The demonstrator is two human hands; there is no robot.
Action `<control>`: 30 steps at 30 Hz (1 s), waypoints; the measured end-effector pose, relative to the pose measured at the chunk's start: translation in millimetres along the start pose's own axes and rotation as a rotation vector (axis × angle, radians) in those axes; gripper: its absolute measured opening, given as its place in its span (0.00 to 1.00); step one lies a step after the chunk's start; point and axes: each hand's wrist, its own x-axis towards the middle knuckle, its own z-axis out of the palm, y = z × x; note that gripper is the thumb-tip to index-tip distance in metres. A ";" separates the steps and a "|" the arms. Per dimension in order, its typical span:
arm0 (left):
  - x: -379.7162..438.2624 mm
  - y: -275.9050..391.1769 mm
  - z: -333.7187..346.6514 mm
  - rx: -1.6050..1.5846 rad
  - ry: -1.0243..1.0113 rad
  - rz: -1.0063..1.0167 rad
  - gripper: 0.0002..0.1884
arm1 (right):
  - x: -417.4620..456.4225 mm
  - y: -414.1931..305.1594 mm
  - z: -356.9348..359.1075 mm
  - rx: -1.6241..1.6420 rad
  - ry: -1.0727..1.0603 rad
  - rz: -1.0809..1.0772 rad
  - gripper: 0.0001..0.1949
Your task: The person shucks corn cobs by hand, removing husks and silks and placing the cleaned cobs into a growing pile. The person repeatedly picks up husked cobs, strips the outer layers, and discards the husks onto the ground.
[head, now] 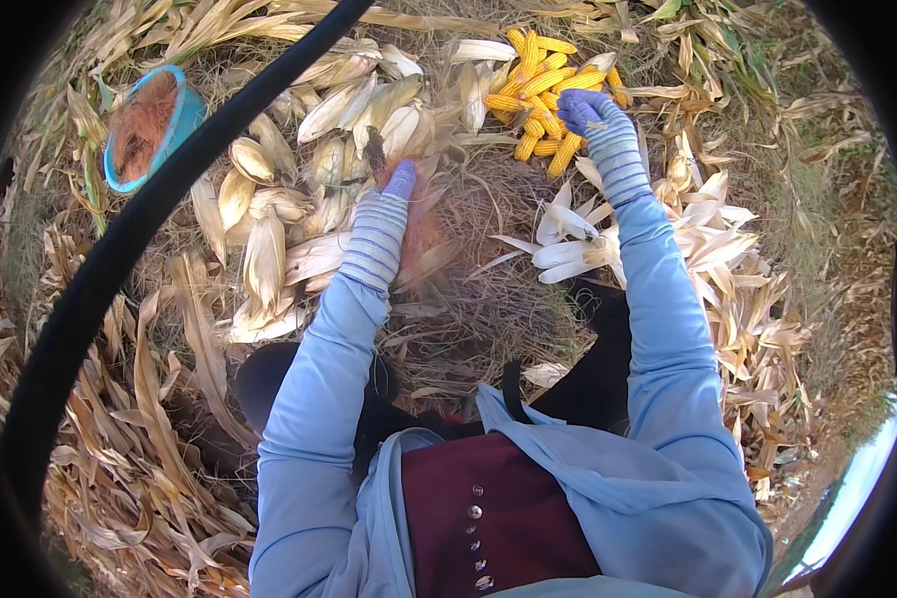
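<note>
My left hand (386, 217), in a striped knit glove with a purple thumb, is at the near side of a heap of unhusked corn ears (336, 179). Reddish-brown corn silk (421, 235) and blurred husk show beside it; its fingers are mostly hidden, so its grip is unclear. My right hand (596, 127), gloved alike, is at the near right of a pile of husked yellow corn cobs (542, 82). Its fingers are curled, and what lies under them cannot be seen. Stripped pale husks (575, 247) lie below that hand.
A blue plastic basin (192, 112) with reddish corn silk stands at the upper left. Husks (762, 321) are heaped along my right side, and dry corn stalks and leaves (142, 418) along my left. A black strap or tube (157, 194) crosses the view at left.
</note>
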 end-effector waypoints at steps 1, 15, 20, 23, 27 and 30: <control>7.4 -5.2 -1.4 0.014 -0.016 0.003 0.19 | -14.5 -4.3 21.7 -0.149 -0.134 -0.125 0.10; 13.4 -12.0 -0.1 0.201 0.018 0.022 0.23 | -64.0 -43.7 91.4 -0.685 -0.616 -0.439 0.09; 42.8 -29.6 -26.4 0.248 0.098 0.023 0.23 | -38.1 -43.4 48.9 -0.526 -0.353 -0.359 0.06; 44.2 -32.2 -26.2 0.258 0.079 0.050 0.25 | 1.0 -32.6 -27.4 -0.600 0.085 -0.221 0.08; 26.8 -18.0 -17.3 0.221 0.066 -0.009 0.27 | 6.4 -16.6 -80.6 -1.454 0.162 0.183 0.21; 31.0 -20.0 -18.4 0.246 0.032 -0.061 0.28 | 10.3 -2.9 -65.7 -1.211 0.035 -0.045 0.24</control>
